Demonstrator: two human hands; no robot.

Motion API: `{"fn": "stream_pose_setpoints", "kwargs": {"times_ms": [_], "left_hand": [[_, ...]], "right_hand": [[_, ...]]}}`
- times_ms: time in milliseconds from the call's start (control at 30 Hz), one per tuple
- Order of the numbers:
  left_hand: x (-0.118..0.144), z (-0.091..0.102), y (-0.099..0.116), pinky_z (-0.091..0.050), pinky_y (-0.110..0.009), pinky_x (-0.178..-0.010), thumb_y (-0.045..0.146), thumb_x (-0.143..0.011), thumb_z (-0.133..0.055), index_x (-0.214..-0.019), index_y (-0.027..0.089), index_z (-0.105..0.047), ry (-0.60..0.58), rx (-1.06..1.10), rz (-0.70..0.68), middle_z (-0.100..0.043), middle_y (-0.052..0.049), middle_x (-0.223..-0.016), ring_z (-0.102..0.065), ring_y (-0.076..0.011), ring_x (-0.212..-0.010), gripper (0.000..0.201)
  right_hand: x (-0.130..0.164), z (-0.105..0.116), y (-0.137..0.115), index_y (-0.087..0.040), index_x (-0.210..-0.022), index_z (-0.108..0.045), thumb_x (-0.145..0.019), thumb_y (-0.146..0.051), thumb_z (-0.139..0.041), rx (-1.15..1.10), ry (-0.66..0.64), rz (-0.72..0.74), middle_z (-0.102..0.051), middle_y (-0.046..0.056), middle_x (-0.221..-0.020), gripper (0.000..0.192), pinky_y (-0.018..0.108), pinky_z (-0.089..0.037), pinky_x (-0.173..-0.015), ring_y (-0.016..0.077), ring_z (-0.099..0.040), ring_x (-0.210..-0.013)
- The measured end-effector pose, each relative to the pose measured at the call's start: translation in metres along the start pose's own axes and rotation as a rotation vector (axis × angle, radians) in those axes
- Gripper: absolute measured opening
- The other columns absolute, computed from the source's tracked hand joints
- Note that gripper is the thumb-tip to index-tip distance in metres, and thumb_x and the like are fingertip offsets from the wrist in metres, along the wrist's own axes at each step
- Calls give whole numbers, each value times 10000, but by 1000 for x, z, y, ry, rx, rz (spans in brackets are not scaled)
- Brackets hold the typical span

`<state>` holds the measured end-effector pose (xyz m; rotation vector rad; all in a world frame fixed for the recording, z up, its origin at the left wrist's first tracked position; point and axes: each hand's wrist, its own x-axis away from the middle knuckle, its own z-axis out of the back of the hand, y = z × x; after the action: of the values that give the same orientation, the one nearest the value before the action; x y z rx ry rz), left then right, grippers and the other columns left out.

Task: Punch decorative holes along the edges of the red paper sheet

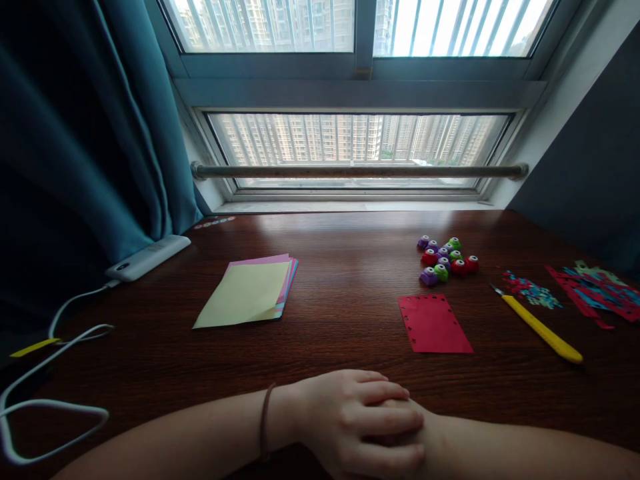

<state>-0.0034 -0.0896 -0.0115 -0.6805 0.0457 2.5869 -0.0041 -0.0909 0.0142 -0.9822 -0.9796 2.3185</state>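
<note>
Currently the left hand (357,420) lies flat, fingers relaxed and slack, over the right hand (400,427), which is almost wholly covered; whether the right hand's fingers are curled or flat cannot be told. Neither holds an object. A thin brown band (265,430) circles the left wrist. Both forearms rest on the dark wooden table (350,280) and are cut off at the lower edge. Nearest, just beyond the hands: a red paper rectangle with punched holes along its edges (434,323). Further out: a yellow-handled craft knife (543,327), a cluster of small purple, red and green punches (447,260), a stack of pastel paper sheets (250,291). Paper scraps (595,290) at the right are hard to make out.
</note>
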Motion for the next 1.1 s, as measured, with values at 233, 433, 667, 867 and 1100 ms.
{"fn": "stream_pose_setpoints", "kwargs": {"times_ms": [233, 433, 667, 867, 1100], "left_hand": [[0, 1, 0, -488, -313, -855, 450, -860, -459, -1051, 233, -576, -8, 0, -5, -552, -55, -1187, -552, -219, -1036, 312], [-1, 1, 0, -491, -304, -855, 463, -858, -466, -1029, 247, -582, -37, -7, -3, -555, -50, -1189, -560, -209, -1029, 299], [-1, 1, 0, -495, -302, -850, 451, -869, -446, -1023, 249, -590, 10, -9, 4, -571, -40, -1170, -563, -207, -1024, 292], [-2, 1, 0, -502, -306, -838, 447, -858, -468, -1033, 238, -586, -3, -5, -2, -567, -51, -1169, -569, -212, -1014, 297], [-1, 1, 1, -493, -306, -854, 438, -866, -451, -1039, 237, -588, 31, -7, 9, -577, -43, -1155, -554, -210, -1033, 299]], "right_hand": [[0, -1, 1, -186, -1080, -627, -897, -317, -389, -7, -10, -12, -630, 115, -1063, 327, 474, -376, -936, 305, -486, -1149], [1, -2, 2, -207, -1087, -627, -898, -337, -387, -51, -12, -31, -625, 110, -1084, 332, 474, -365, -957, 293, -477, -1162], [0, -1, 1, -208, -1059, -638, -900, -353, -381, -58, -14, -42, -628, 108, -1075, 335, 475, -356, -964, 293, -474, -1165], [1, -1, 1, -221, -1063, -639, -898, -377, -379, -85, -6, -63, -626, 94, -1080, 345, 460, -350, -972, 276, -472, -1168], [0, -4, 1, -217, -1066, -636, -902, -417, -355, -99, 20, -82, -632, 93, -1060, 382, 468, -349, -970, 276, -476, -1165]]}}
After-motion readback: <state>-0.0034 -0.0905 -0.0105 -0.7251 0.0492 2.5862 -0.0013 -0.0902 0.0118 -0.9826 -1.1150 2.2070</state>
